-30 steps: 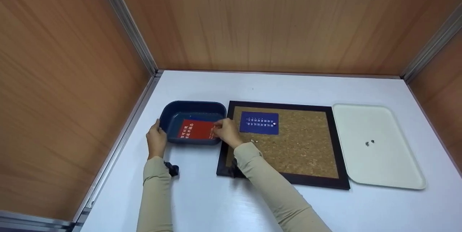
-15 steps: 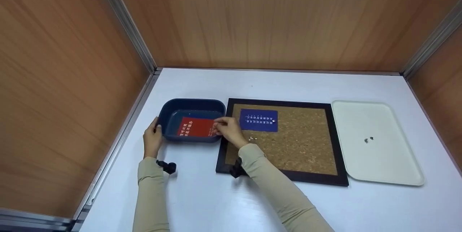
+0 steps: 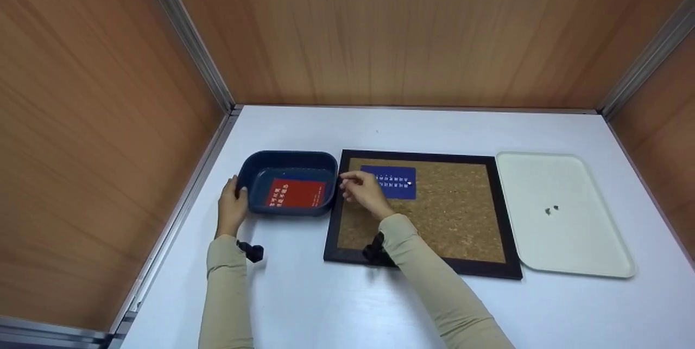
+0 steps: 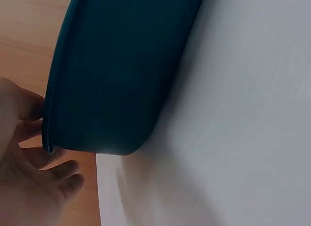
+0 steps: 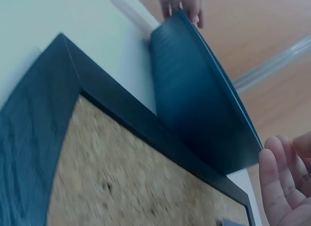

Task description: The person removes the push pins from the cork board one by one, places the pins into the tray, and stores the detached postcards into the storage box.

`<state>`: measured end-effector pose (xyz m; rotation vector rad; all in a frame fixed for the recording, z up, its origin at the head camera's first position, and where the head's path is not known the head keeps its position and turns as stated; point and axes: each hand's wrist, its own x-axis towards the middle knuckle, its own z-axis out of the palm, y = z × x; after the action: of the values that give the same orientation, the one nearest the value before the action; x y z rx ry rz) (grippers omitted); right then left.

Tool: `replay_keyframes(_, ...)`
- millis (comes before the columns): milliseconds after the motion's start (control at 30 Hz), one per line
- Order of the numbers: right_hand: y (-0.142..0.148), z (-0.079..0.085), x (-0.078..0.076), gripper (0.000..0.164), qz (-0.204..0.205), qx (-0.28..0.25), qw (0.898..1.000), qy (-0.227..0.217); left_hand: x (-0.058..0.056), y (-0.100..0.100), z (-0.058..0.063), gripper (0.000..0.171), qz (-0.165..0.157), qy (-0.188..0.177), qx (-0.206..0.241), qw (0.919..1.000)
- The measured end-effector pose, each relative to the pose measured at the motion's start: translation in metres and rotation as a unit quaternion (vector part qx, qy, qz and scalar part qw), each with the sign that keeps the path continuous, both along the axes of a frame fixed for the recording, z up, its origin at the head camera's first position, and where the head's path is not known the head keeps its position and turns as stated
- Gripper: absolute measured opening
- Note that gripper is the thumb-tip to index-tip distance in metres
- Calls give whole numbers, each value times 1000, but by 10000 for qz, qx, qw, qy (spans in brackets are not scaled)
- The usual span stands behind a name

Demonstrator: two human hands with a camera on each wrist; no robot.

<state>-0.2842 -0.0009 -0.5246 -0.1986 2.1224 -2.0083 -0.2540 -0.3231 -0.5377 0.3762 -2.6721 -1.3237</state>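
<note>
My left hand grips the left rim of a dark blue plastic basin, thumb and fingers about its corner in the left wrist view. Inside the basin, toward its front, lies a red card with white characters. A strip of blue shows behind the card's far edge. Just off the basin's right rim is my right hand, its fingers loosely bent with nothing visible between them. In the right wrist view those fingers are near the end of the basin's rim. The hand partly hides a blue card with white writing.
A dark-framed corkboard lies against the basin's right side and carries the blue card, which has a small shiny spot near its right edge. To its right, a pale tray holds two tiny dark bits. Wooden panels stand behind and at both sides.
My right hand has let go of the red card and moved right, out of the basin and over the corkboard. The red card stays in the basin. My left hand remains at the left rim.
</note>
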Motion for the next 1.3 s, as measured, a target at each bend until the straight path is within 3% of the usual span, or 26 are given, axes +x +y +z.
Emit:
replay_keyframes(233,22,2,-4,28,37,377,9990,236,-7,17,10,52,-147,290,-676,9972)
replay_keyframes(533,55,7,-10,27,-259,855,9956,298,-12,57,22,53,-856,434,-599,9936)
replay_keyframes(733,80,5,-14,31,-420,890,9950,196,-17,93,24,52,-1272,539,-486,9892)
replay_keyframes(1133,119,-6,-21,30,-862,1071,9905,37,-21,155,28,50,-1963,1196,-714,9706)
replay_keyframes(1300,133,-9,-21,28,-966,1327,9864,-22,-20,181,27,50,-2360,1091,-852,9618)
